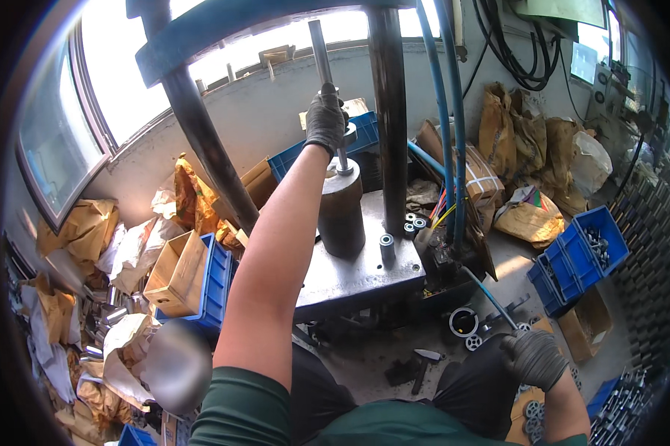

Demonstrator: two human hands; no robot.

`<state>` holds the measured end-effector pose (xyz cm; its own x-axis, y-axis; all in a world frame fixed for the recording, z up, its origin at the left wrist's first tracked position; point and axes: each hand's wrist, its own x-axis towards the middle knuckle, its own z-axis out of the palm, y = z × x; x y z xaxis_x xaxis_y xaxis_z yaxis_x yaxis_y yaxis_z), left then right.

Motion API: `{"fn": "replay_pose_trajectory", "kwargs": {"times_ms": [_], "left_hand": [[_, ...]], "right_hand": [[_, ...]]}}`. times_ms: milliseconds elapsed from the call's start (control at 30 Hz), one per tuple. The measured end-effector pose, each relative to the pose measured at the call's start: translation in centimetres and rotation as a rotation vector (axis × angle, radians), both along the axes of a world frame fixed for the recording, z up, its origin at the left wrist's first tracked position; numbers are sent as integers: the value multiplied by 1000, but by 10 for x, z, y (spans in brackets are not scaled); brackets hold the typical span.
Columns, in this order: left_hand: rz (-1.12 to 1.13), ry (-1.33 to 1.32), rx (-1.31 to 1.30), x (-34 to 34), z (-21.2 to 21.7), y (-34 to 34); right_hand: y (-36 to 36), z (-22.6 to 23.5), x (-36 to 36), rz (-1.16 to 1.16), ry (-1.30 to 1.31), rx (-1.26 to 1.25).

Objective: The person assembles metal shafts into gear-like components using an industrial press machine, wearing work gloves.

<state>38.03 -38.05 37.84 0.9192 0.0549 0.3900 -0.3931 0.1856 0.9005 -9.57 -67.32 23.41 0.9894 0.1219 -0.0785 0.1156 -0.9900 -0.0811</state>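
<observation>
My left hand (326,117), in a dark grey glove, is wrapped round an upright metal shaft (319,52). Below the hand the shaft has a wider collar, and its lower end stands at the top of a thick dark steel cylinder (342,215). The cylinder rests on the steel bed (327,286) of a press, between two dark columns (391,126). At the lower right, my gloved right hand (534,358) is closed on the end of a thin blue lever (491,299) that slopes down from the press's side. Small bearing-like rings (387,247) stand on the bed's right side.
Blue crates (584,256) of metal parts stand at right, beside stacked rods (658,260). A hammer (424,368) and metal rings (464,322) lie on the floor below. A wooden box (177,273) and torn paper sacks (130,253) crowd the left. Blue hoses (454,134) hang near the right column.
</observation>
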Motion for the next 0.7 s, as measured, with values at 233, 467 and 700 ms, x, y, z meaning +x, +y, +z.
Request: {"fn": "replay_pose_trajectory", "kwargs": {"times_ms": [233,467,700], "left_hand": [[6,9,54,3,-2,13],[-10,17,-65,0,-4,5],[-1,11,-13,15,-8,12]], "right_hand": [[3,-10,-5,-18,38,48],[-5,17,12,33,-28,74],[-6,16,10,25,-94,156]]}}
